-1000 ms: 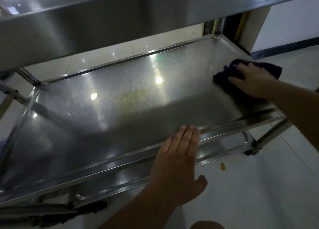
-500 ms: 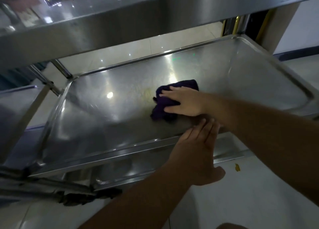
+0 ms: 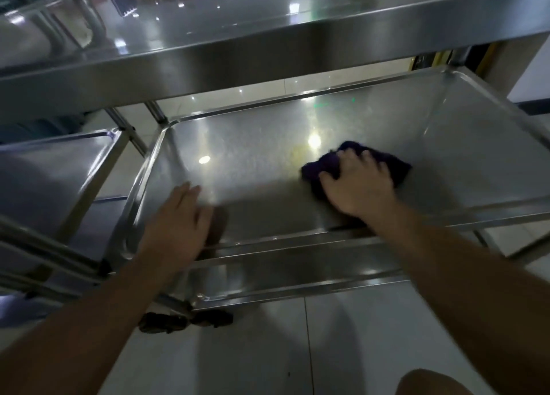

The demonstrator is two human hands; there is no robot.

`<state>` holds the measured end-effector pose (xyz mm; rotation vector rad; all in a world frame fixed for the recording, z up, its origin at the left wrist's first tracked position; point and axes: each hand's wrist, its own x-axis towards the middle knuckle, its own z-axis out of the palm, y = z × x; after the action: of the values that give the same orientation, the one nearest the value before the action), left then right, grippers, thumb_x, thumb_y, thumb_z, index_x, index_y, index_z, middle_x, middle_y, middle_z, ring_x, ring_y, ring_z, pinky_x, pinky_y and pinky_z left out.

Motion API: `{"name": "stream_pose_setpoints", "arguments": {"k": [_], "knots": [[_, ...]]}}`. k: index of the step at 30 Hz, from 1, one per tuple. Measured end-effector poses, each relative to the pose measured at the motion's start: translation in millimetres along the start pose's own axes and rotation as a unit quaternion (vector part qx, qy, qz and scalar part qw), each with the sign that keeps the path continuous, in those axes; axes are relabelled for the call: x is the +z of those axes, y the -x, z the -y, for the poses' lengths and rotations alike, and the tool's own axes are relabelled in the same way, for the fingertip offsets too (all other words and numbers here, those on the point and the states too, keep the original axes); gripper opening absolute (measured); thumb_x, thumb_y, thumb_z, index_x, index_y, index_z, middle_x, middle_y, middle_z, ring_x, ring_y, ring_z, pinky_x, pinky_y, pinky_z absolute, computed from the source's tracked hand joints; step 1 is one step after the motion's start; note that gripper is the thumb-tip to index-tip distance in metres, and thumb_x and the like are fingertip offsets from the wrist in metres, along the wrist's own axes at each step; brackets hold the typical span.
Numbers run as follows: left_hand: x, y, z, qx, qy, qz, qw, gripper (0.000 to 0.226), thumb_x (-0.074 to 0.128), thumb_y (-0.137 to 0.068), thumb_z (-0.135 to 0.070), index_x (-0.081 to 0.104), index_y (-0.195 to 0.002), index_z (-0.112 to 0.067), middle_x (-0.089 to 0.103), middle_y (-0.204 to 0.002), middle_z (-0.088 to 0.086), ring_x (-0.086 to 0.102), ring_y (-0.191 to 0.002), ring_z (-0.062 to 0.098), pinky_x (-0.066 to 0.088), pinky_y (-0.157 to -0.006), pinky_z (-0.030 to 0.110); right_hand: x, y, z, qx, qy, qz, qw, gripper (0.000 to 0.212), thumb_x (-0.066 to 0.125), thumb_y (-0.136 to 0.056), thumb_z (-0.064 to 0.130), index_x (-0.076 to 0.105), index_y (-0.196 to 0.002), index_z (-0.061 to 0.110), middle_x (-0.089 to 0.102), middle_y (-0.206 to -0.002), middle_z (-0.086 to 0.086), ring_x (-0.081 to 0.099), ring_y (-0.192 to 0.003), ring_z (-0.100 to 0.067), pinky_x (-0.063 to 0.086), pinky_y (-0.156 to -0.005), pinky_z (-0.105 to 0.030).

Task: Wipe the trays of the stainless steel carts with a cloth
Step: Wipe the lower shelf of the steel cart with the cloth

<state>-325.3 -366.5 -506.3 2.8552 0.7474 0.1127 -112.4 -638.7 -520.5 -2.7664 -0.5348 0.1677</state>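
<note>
The cart's middle stainless steel tray fills the view, its surface streaked and reflecting ceiling lights. A dark purple cloth lies bunched near the tray's middle. My right hand presses down on the cloth with spread fingers. My left hand rests flat, fingers straight, on the tray's front rim near the left corner and holds nothing.
The cart's top tray overhangs the far side closely. A lower tray sits below the front rim, with caster wheels on the tiled floor. A second steel cart stands against the left side. My knee shows at the bottom.
My right hand swept the cloth from the tray's right end to its middle. My left hand slid left along the front rim toward the left corner.
</note>
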Motion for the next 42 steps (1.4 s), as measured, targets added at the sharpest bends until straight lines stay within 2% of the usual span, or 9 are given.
{"name": "stream_pose_setpoints", "arguments": {"k": [4,8,12,16,18,21,24,30,42], "knots": [[9,-2,24,-0.064,0.026,0.035,0.997,0.067,0.041,-0.107,-0.057,0.032,-0.163,-0.020,0.028,-0.171,0.006,0.033,-0.154,0.031,0.030,-0.124,0.054,32,37,97,-0.161,0.013,0.054,0.985,0.076,0.028,-0.101,0.065,0.016,-0.165,0.027,0.010,-0.173,0.008,0.003,-0.159,-0.020,0.001,-0.128,-0.047],[14,0,26,-0.047,0.019,0.003,0.999,0.070,0.038,-0.103,-0.062,0.037,-0.159,-0.020,0.040,-0.163,0.007,0.042,-0.146,0.032,0.034,-0.120,0.054,25,32,76,-0.239,0.023,0.097,0.966,0.078,0.024,-0.096,0.072,0.018,-0.164,0.034,0.013,-0.171,0.015,0.007,-0.158,-0.013,0.005,-0.128,-0.041],[16,1,28,-0.021,-0.001,-0.007,1.000,0.074,0.037,-0.102,-0.064,0.039,-0.158,-0.016,0.039,-0.164,0.009,0.037,-0.151,0.031,0.034,-0.123,0.053,-9,-15,-14,-0.085,0.008,0.000,0.996,0.074,0.041,-0.091,0.071,0.044,-0.150,0.028,0.049,-0.153,-0.008,0.046,-0.140,-0.032,0.036,-0.116,-0.046],[15,1,26,-0.015,-0.006,-0.001,1.000,0.081,0.028,-0.100,-0.070,0.036,-0.160,-0.016,0.037,-0.166,0.008,0.031,-0.154,0.029,0.032,-0.124,0.052,-33,-73,-60,0.137,-0.007,-0.013,0.990,0.072,0.042,-0.096,0.064,0.036,-0.154,0.020,0.037,-0.159,-0.011,0.032,-0.147,-0.037,0.026,-0.121,-0.055],[14,0,25,-0.014,-0.003,0.002,1.000,0.083,0.027,-0.098,-0.073,0.036,-0.159,-0.017,0.038,-0.164,0.006,0.033,-0.152,0.029,0.033,-0.124,0.052,-24,-89,-27,0.161,-0.016,-0.005,0.987,0.073,0.038,-0.093,0.063,0.039,-0.152,0.022,0.036,-0.160,-0.008,0.029,-0.149,-0.036,0.024,-0.121,-0.056],[16,0,25,-0.013,0.009,-0.005,1.000,0.078,0.033,-0.101,-0.070,0.035,-0.160,-0.018,0.037,-0.165,0.006,0.031,-0.154,0.028,0.029,-0.127,0.050,8,-91,64,0.048,0.004,-0.005,0.999,0.064,0.041,-0.087,0.061,0.051,-0.142,0.029,0.049,-0.149,-0.008,0.042,-0.139,-0.034,0.034,-0.113,-0.051],[16,3,24,-0.009,0.016,-0.011,1.000,0.078,0.031,-0.102,-0.068,0.032,-0.162,-0.018,0.032,-0.170,0.007,0.024,-0.158,0.027,0.021,-0.130,0.046,43,-64,145,-0.092,0.020,0.046,0.994,0.073,0.043,-0.093,0.066,0.036,-0.157,0.031,0.035,-0.164,0.001,0.026,-0.153,-0.026,0.020,-0.124,-0.048],[14,6,26,0.000,0.059,0.002,0.998,0.078,0.039,-0.101,-0.061,0.030,-0.163,-0.014,0.026,-0.172,0.010,0.016,-0.161,0.028,0.016,-0.131,0.048,52,22,143,-0.217,0.013,0.105,0.970,0.081,0.025,-0.092,0.079,0.013,-0.163,0.040,0.010,-0.170,0.019,0.001,-0.157,-0.007,-0.001,-0.124,-0.035],[12,8,29,0.003,0.062,0.014,0.998,0.083,0.034,-0.101,-0.059,0.015,-0.168,-0.014,0.011,-0.177,0.008,0.005,-0.163,0.025,0.007,-0.132,0.043,28,-20,84,0.069,0.010,0.015,0.997,0.076,0.031,-0.099,0.066,0.019,-0.164,0.028,0.016,-0.171,0.003,0.010,-0.158,-0.024,0.007,-0.127,-0.051]]}}
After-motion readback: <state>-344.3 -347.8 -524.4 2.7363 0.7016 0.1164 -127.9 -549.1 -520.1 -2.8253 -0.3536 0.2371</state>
